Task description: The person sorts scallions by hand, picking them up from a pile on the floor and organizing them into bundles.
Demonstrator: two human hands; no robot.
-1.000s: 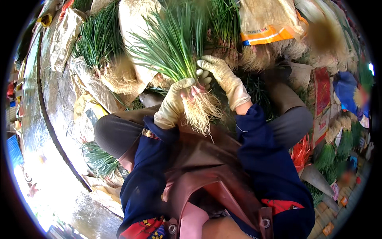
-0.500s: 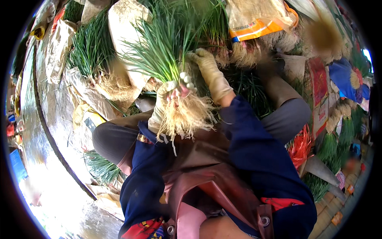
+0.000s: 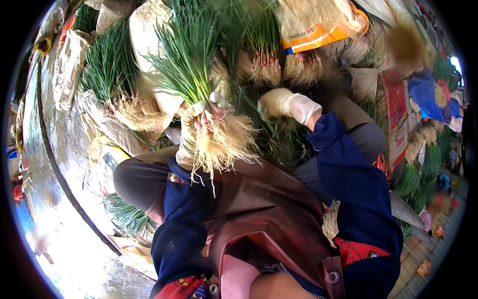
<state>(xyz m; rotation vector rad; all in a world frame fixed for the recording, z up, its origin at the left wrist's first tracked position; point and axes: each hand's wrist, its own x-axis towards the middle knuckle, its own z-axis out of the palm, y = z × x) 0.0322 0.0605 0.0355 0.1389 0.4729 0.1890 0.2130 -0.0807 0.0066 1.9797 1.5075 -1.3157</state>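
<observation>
My left hand [image 3: 188,127], in a pale glove, is wrapped round a bunch of scallions [image 3: 191,70] just above the pinkish bulbs. The green leaves point away from me, and long straw-coloured roots hang toward my lap. To the right of the bunch and apart from it, my right hand [image 3: 280,103], also gloved, is over a dark heap of loose scallion greens [image 3: 279,144] between my knees. Its fingers are blurred and point left, so I cannot make out whether they hold anything.
More rooted scallion bundles lie at the left [image 3: 107,65] and ahead [image 3: 261,52]. A white sack with an orange band [image 3: 318,30] covers others. Beyond my right knee is a red printed sack [image 3: 394,107]. A dark hose or cord [image 3: 52,154] crosses the wet floor at left.
My right hand has drawn away from the bunch, moving right and toward me over the loose greens. My left hand keeps hold of the scallions and has shifted slightly left.
</observation>
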